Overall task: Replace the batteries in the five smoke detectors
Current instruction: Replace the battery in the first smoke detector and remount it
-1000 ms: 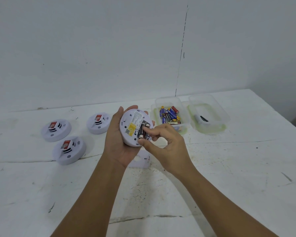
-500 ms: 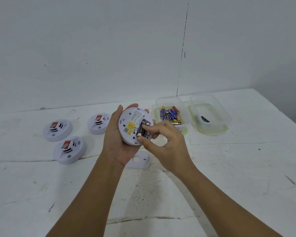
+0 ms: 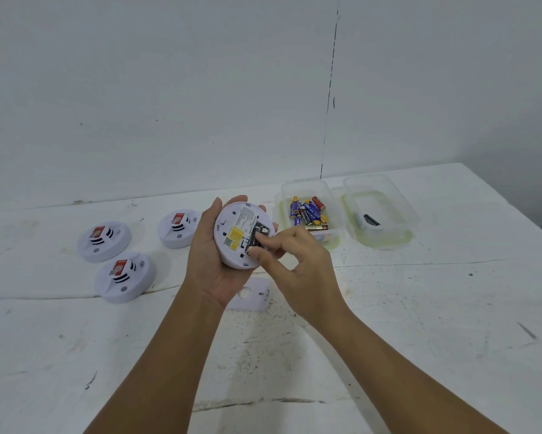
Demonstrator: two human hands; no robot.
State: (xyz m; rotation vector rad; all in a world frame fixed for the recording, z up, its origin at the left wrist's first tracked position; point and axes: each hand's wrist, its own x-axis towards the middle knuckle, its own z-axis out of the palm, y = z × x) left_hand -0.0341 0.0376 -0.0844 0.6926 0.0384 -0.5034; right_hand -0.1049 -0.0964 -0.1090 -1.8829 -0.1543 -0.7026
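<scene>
My left hand [image 3: 211, 264] holds a white round smoke detector [image 3: 235, 236] with its back facing me, yellow label showing. Dark batteries [image 3: 259, 234] lie in its open compartment. My right hand [image 3: 297, 267] pinches at those batteries with thumb and forefinger. Three more white detectors lie face up on the table at the left: the far-left detector [image 3: 104, 241], the front detector [image 3: 124, 276] and the middle detector [image 3: 177, 228]. A clear tub [image 3: 307, 189] at the back holds several blue, red and gold batteries. A second clear tub [image 3: 382, 202] holds one dark battery.
A white flat cover plate [image 3: 250, 297] with a round hole lies on the table just below my hands. The white table [image 3: 420, 308] is scuffed and cracked. A white wall stands behind the table.
My hands and the held detector have stayed almost in place. My right thumb and forefinger have shifted slightly on the batteries in the compartment.
</scene>
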